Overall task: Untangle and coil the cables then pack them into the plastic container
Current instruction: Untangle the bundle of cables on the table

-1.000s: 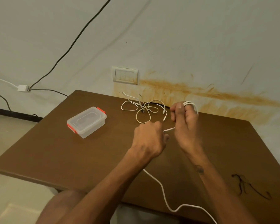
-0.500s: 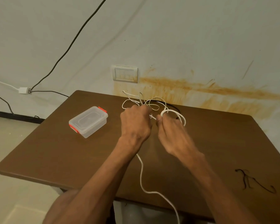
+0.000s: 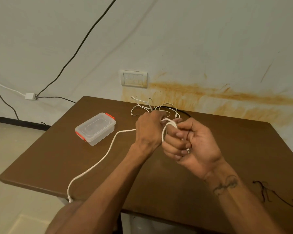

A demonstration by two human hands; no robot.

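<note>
Turning right hand (image 3: 191, 142) palm-up, cable (image 3: 107, 154) swung left

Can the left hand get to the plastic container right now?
Probably not yet: the path over the table is clear, but the left hand is shut on the white cable. The plastic container is still lidded.

White cable (image 3: 107, 153) trails beside lidded clear container (image 3: 95, 128).

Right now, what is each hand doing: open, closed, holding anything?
Left hand: closed on the white cable, feeding it toward the coil.
Right hand: closed, loops of the same cable wound around its fingers.
</note>
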